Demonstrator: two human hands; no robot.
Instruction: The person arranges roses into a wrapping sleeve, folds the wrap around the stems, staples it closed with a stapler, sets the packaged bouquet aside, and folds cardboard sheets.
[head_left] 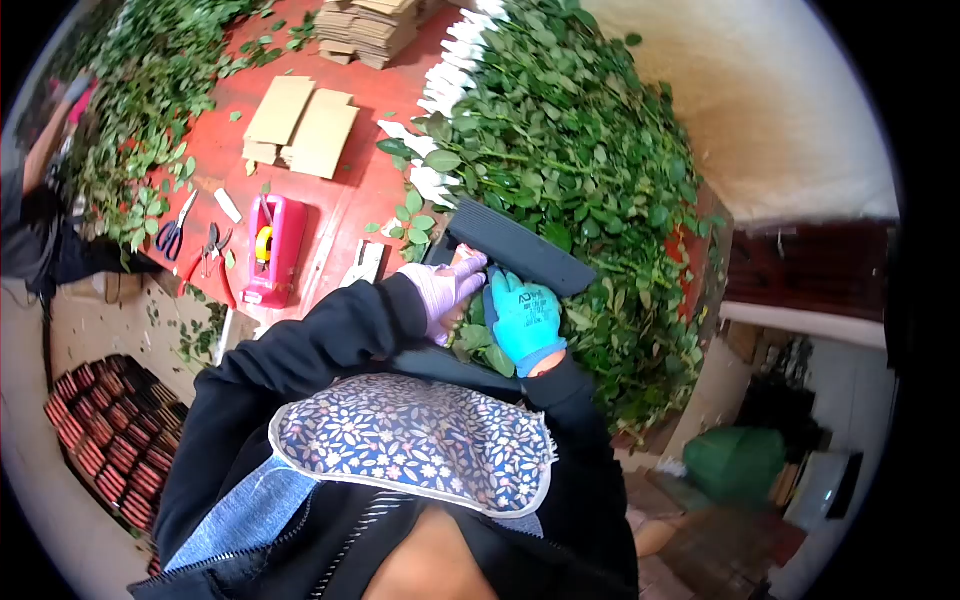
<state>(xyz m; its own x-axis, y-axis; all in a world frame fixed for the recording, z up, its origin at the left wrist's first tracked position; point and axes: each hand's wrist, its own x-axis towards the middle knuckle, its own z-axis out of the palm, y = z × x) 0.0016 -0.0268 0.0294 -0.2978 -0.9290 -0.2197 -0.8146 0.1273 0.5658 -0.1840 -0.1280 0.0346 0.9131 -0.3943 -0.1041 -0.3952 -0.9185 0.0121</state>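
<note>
My left hand (447, 293), in a pale purple glove, is closed at the dark tray (530, 243), by a small pinkish-orange thing (464, 256) at its fingertips. What it grips there is too small to make out. Close on its right is my right hand (524, 318), in a turquoise glove, its fingers bent round something dark that is mostly hidden. Green leaves (489, 345) lie between and below the two hands. Behind the tray's ribbed dark wall spreads a big heap of leafy stems (590, 170), with white wrapped ends (432, 184) along its left side.
On the red table (345, 215) are a pink tape dispenser (275, 250), scissors (173, 232), red-handled pruners (212, 252), flat cardboard pieces (302, 125) and a cardboard stack (368, 30). More foliage (135, 130) lies left, near another person's arm (45, 145).
</note>
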